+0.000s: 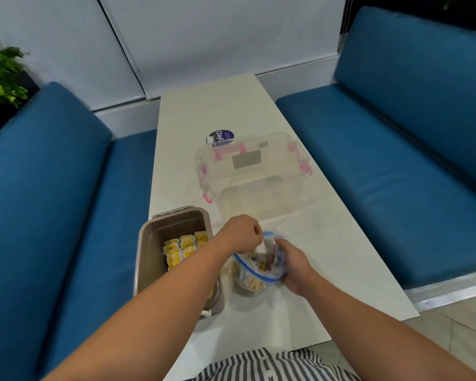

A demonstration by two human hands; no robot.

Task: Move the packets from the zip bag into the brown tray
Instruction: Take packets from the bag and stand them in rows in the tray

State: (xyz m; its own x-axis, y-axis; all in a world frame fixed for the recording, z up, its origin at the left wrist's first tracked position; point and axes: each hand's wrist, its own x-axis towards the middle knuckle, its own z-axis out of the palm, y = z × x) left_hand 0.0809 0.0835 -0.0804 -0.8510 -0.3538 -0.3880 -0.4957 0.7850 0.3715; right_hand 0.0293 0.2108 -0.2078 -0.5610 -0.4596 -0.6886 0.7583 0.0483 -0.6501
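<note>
Left hand (242,233), forearm outstretched, pinches the far rim of the zip bag (249,280) with curled fingers. Right hand (293,266) grips the bag's right side, fingers curled round it.

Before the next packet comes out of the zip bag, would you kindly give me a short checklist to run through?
1. Zip bag mouth open: ok.
2. Right hand steadies the bag: ok, it grips the side.
3. Left hand free to reach in: not ok, it pinches the bag's rim.
4. Packets left in the bag: ok, yellow ones show through.
5. Room in the brown tray: ok, the far end is bare.
6. Count of packets remaining: cannot tell.
</note>
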